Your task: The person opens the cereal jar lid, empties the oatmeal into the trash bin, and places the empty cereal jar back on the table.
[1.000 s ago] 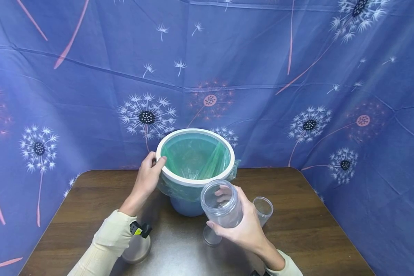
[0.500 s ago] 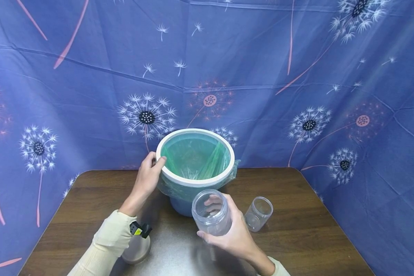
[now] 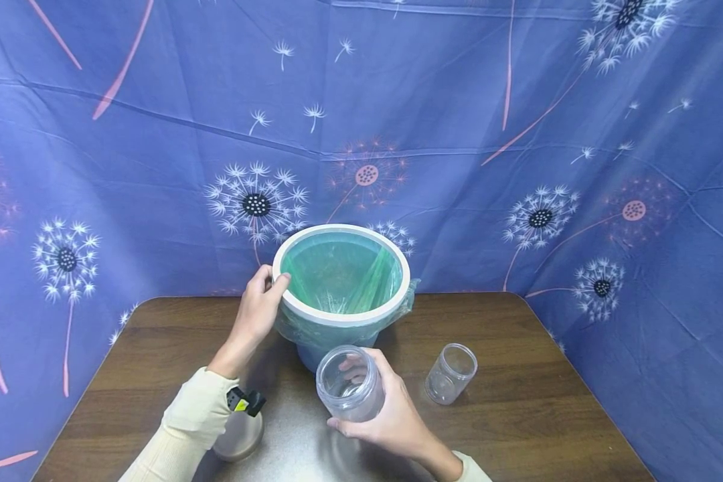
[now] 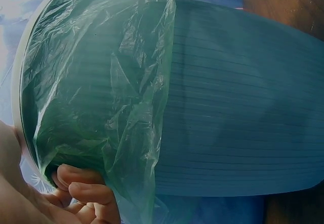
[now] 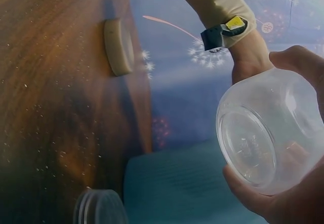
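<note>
A blue trash bin (image 4: 243, 107) with a white rim stands at the back of the table, lined with a thin green plastic bag (image 4: 116, 82) folded over the outside. My left hand (image 3: 258, 304) grips its rim at the left, thumb on top and fingers curled beneath. In my right hand (image 3: 394, 415) is a clear plastic jar (image 5: 273, 133), held around its side in front of the bin. Its mouth is uncovered and tilts up; the right wrist view shows its base off the table. A second clear jar (image 3: 452, 375) stands uncapped to the right.
A round beige disc (image 3: 239, 438) lies below my left wrist, partly covered by the sleeve. In the right wrist view, a clear ridged round piece (image 5: 101, 206) is cut off at the bottom. Patterned blue cloth (image 3: 458, 167) hangs behind the wooden table (image 3: 518, 402).
My right hand has carried the jar left and nearer to me, away from the bin's rim. The second jar now shows fully. My left hand stays on the rim.
</note>
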The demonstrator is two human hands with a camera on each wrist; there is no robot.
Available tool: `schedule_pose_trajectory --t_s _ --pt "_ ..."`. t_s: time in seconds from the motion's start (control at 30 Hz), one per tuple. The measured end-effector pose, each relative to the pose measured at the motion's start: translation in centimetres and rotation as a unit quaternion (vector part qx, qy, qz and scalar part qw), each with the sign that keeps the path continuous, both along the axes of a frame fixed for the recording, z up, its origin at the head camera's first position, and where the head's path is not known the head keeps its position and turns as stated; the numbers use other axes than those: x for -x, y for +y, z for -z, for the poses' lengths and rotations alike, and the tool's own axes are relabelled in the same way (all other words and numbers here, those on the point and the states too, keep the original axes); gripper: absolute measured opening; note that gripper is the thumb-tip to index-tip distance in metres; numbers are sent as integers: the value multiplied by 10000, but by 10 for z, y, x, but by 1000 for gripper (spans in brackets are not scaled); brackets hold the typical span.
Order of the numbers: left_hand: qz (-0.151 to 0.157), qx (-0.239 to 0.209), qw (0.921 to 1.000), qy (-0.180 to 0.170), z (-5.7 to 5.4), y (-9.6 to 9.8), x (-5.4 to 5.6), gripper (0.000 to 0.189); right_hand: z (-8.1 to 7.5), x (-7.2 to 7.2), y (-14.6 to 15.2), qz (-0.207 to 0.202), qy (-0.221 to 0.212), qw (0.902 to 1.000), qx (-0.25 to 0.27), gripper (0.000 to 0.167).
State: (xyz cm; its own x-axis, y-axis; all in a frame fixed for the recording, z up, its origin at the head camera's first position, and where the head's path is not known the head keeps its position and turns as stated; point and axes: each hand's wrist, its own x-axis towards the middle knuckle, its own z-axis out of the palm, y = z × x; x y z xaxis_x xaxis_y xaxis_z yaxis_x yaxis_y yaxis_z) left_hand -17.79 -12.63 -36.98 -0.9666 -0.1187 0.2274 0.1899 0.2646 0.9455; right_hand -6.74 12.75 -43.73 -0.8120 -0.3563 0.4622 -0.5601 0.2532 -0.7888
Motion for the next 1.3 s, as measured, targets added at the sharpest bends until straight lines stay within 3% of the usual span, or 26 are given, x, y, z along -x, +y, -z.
schedule_pose_trajectory --t_s 0.43,0.87,1.3 --pt "1 24 10000 -3 -1 0 -2 23 13 2 -6 -145 -518 9985 71 89" --pt "24 -5 10000 -32 -1 0 -2 24 24 7 -7 -205 -279 9994 11 88" --pt "31 14 10000 -20 -2 0 -2 23 30 12 -13 -356 -610 9974 -136 84"
